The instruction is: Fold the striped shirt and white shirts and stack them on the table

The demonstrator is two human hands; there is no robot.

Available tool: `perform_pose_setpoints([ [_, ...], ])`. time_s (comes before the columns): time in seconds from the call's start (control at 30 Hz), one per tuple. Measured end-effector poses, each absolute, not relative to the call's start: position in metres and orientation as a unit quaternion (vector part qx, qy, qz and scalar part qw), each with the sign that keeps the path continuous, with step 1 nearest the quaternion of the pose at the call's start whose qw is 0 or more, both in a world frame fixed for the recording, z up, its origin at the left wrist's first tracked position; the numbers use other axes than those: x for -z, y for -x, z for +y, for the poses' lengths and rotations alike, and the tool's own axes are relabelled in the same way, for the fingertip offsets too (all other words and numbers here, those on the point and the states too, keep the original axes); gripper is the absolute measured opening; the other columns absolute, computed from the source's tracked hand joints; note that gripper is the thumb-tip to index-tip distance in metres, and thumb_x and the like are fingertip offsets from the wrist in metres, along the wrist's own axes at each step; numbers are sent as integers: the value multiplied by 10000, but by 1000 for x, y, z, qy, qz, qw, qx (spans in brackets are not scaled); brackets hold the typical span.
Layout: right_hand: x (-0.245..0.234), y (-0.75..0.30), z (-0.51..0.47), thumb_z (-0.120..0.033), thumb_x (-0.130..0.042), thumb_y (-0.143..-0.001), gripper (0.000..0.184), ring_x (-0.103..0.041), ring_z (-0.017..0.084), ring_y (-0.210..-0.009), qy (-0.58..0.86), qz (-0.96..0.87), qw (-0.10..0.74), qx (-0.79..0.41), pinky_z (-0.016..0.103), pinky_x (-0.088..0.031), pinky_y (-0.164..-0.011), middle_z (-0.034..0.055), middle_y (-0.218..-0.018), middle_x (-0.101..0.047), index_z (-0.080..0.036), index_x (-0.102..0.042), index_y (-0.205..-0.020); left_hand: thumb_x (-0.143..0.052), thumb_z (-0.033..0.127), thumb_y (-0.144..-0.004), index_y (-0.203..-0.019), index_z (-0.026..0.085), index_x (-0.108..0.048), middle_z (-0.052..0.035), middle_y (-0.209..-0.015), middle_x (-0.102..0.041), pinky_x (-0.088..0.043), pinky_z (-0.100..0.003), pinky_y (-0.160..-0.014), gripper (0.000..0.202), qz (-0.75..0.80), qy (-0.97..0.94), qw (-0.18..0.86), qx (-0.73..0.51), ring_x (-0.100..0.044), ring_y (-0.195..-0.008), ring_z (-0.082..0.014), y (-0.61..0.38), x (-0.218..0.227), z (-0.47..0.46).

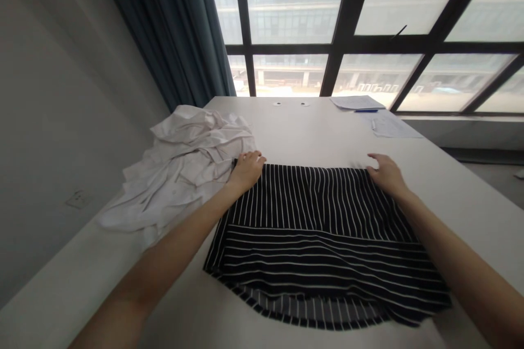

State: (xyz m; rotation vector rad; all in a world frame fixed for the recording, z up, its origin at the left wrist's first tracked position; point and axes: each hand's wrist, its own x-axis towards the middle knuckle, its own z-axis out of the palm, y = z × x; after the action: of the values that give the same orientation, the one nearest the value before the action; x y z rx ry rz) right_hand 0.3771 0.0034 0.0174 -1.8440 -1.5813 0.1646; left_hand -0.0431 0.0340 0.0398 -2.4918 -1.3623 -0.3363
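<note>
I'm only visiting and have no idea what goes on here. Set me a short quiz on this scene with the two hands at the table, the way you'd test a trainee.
1. True or false: the crumpled white cloth lies nearer the left hand than the right hand.
2. Which of these lies at the far end of the table? a) a pen b) a mug c) a pair of scissors
3. Fill in the blank: the black cloth has ____ stripes.

Key: 1 true; 2 a; 3 white.
</note>
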Motion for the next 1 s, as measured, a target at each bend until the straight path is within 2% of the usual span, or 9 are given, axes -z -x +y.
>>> perform_pose_setpoints([
  [0.07,-8,-344,1,-241,-556,-820,354,-551,293,-1195,653,-692,300,-70,492,-383,-1064,134,-1222,-635,-192,-627,-1163,-479,176,-926,-1158,172,-617,-123,-1227,-594,-368,-434,-1020,269,-417,897,83,119,-542,-1144,-255,26,-33,21],
  [0.13,5,-313,-7,-309,-549,-858,355,-575,255,-1182,607,-743,268,-81,440,-415,-1053,86,-1222,-655,-242,-620,-1200,-463,270,-960,-1234,188,-590,-119,-1319,-562,-331,-444,-1076,314,-386,915,25,114,-505,-1229,-248,14,-22,10],
  [0.27,27,-286,-22,-424,-387,-962,512,-366,301,-1395,568,-807,163,-12,575,-312,-1095,68,-1488,-464,-307,-392,-1461,-368,551,-973,-1459,268,-394,-122,-1556,-331,-200,-603,-1126,564,-392,917,-41,66,-278,-1433,-328,11,1,-2],
  [0.37,31,-297,-25,-549,-348,-957,583,-300,332,-1425,606,-790,94,9,621,-275,-1095,55,-1554,-364,-336,-323,-1500,-308,638,-953,-1498,336,-318,-94,-1596,-244,-152,-633,-1132,623,-398,914,-61,51,-184,-1469,-343,23,8,-2],
  [0.5,21,-307,-26,-567,-378,-940,635,-301,378,-1415,651,-754,87,31,633,-272,-1087,110,-1557,-347,-269,-343,-1500,-286,657,-946,-1503,306,-318,-124,-1594,-239,-148,-618,-1136,659,-422,903,-56,57,-199,-1464,-351,30,4,-5],
  [0.63,9,-280,-37,-437,-336,-988,566,-198,286,-1467,554,-822,119,63,546,-213,-1150,52,-1593,-276,-287,-263,-1529,-248,644,-958,-1501,290,-316,-117,-1595,-243,-148,-568,-1157,652,-388,917,-48,84,-198,-1471,-309,17,1,-22],
  [0.7,9,-261,-43,-439,-317,-999,547,-187,255,-1473,516,-848,114,45,520,-205,-1163,34,-1595,-270,-297,-271,-1526,-255,641,-959,-1501,292,-313,-114,-1595,-243,-150,-565,-1159,648,-356,929,-54,85,-182,-1476,-300,9,2,-31],
  [0.9,11,-250,-48,-495,-368,-982,515,-243,279,-1454,507,-855,104,-36,558,-258,-1136,32,-1583,-292,-322,-403,-1466,-323,621,-957,-1457,305,-388,-108,-1566,-318,-189,-576,-1144,595,-334,936,-73,85,-247,-1453,-317,0,5,-40],
  [1.0,2,-260,-39,-399,-356,-997,422,-391,259,-1387,501,-851,140,-76,552,-322,-1107,29,-1503,-446,-318,-515,-1380,-307,531,-996,-1371,266,-491,-108,-1460,-473,-206,-527,-1153,495,-349,927,-71,113,-379,-1386,-271,-3,-3,-34],
])
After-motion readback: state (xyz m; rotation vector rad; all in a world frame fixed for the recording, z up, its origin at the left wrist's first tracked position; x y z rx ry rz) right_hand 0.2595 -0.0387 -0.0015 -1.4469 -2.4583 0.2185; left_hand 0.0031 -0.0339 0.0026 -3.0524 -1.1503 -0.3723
